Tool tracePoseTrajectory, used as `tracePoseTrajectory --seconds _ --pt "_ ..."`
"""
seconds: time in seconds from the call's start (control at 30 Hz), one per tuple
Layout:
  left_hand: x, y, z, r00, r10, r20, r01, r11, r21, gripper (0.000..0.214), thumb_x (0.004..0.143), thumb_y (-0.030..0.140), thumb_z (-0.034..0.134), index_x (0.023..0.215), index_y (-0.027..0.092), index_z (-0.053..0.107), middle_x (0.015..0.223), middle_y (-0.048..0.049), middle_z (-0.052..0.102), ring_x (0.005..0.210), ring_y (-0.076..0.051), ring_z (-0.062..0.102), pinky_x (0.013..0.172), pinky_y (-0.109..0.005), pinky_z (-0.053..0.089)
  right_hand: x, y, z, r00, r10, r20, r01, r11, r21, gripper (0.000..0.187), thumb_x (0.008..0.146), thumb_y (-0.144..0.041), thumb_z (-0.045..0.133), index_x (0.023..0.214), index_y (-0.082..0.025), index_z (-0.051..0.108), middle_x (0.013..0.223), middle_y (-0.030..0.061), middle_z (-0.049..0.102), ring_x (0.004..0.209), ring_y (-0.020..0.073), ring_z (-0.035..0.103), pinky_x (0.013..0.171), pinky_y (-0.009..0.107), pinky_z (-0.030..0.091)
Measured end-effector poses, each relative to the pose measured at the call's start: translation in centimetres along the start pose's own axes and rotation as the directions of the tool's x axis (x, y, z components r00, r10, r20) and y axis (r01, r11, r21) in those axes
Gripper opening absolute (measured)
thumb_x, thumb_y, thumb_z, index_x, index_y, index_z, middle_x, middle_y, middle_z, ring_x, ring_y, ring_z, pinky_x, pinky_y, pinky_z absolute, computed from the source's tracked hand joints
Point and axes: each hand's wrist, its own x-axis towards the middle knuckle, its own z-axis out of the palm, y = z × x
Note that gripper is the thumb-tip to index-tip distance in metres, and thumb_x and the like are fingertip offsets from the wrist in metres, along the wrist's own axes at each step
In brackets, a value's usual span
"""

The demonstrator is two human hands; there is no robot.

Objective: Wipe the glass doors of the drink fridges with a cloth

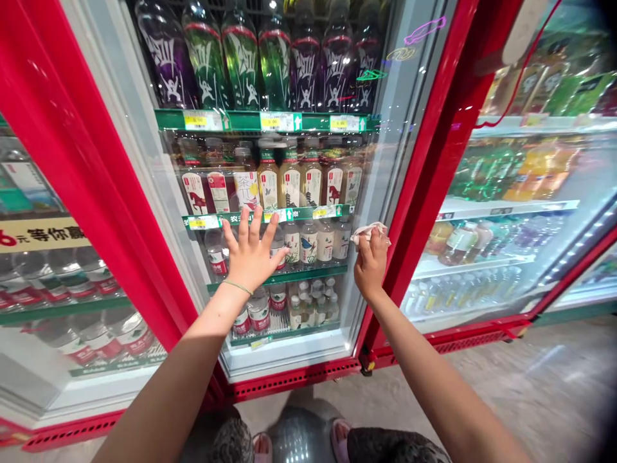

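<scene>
My left hand [250,254] lies flat with fingers spread against the glass door [159,193] of a red-framed drinks fridge, at the height of the third shelf. A thin green band circles that wrist. My right hand [371,263] is closed on a small white cloth [369,233] and presses it on the glass near the door's right edge. Behind the glass stand rows of bottles: purple and green ones [250,58] on top, tea bottles [289,183] below, water bottles lower down.
A second red-framed fridge door [506,212] stands at an angle on the right, with drinks behind it. Another fridge [58,289] with water bottles sits on the left. Grey floor [530,392] lies below; my feet in pink sandals [263,447] show at the bottom.
</scene>
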Motion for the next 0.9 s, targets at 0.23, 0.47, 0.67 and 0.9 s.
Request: tracePoseTrajectory --seconds 0.23,0.47,0.67,0.9 --pt "-1.1 1.4 -0.2 0.996 -0.073 0.045 0.074 0.997 -0.023 0.090 0.090 0.048 0.071 0.165 0.028 0.026 0.173 -0.0165 0.019 0.162 -0.041 0.002 0.122 -0.075 -0.010 -12.1 -2.4 0.3 0.976 0.202 0.084 -0.197 0.979 -0.059 0.070 0.094 -0.007 0.038 0.161 -0.029 0.036 0.173 0.0140 0.023 0.163 0.0285 0.008 0.120 0.072 0.030" --pt "-13.3 6.1 5.2 0.979 -0.187 0.077 0.185 0.982 0.029 0.072 0.096 0.033 0.065 0.161 0.030 0.036 0.167 -0.0185 0.034 0.160 -0.039 0.017 0.123 -0.076 0.011 -16.6 -8.1 2.8 0.885 0.465 -0.031 -0.462 0.884 0.078 0.070 0.095 -0.009 0.035 0.164 -0.021 0.031 0.175 0.0164 0.010 0.163 0.0313 0.001 0.122 0.077 0.017" --pt "-21.7 6.9 9.5 0.953 -0.301 0.017 0.298 0.950 0.089 0.068 0.094 0.034 0.067 0.157 0.027 0.044 0.159 -0.0250 0.044 0.157 -0.044 0.026 0.118 -0.081 0.020 -19.3 -10.5 3.9 0.942 -0.016 0.337 -0.031 0.991 0.134 0.066 0.090 -0.005 0.048 0.148 -0.036 0.057 0.168 0.0046 0.038 0.163 0.0277 0.011 0.127 0.065 0.025" --pt "-23.6 7.1 10.7 0.957 -0.278 0.083 0.278 0.960 0.018 0.065 0.091 0.030 0.070 0.153 0.025 0.050 0.157 -0.0261 0.044 0.158 -0.048 0.018 0.115 -0.084 0.019 -19.8 -4.2 1.9 0.944 0.273 0.184 -0.257 0.961 -0.106 0.069 0.094 -0.006 0.040 0.161 -0.025 0.037 0.174 0.0157 0.018 0.163 0.0293 0.002 0.122 0.072 0.028"
